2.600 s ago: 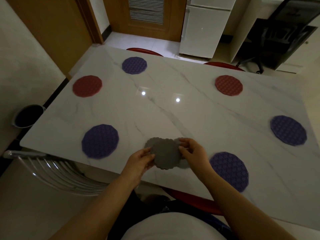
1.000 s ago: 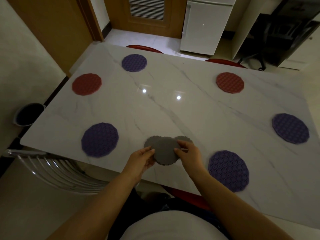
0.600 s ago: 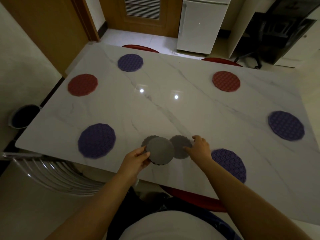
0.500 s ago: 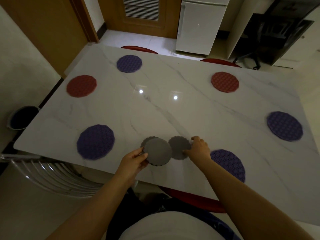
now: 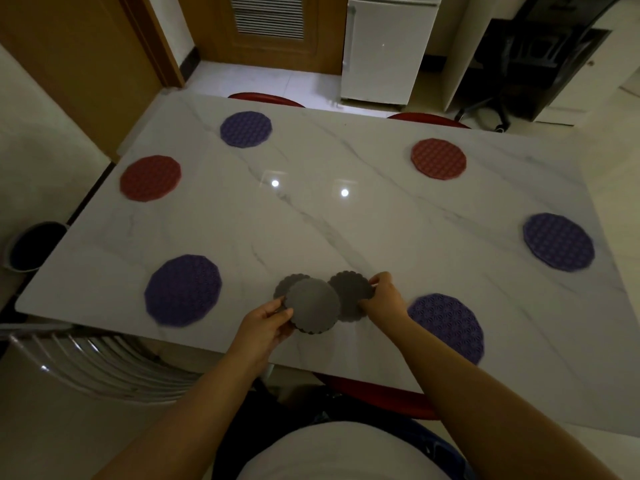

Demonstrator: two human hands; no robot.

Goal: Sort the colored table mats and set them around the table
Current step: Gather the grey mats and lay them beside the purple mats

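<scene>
Hands at the near tabletop edge: my left hand pinches the grey scalloped mats, my right hand grips one grey mat fanned alongside. Thin, light and flexible, I judge; best held by rims.

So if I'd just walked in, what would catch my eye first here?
Probably the two hands at the table's near edge, fanning out grey scalloped mats: the left hand holds the front grey mat, the right hand pinches another grey mat beside it. Then the ring of colour on the white marble table: purple mats such as one at near left, red ones like the far right.
</scene>
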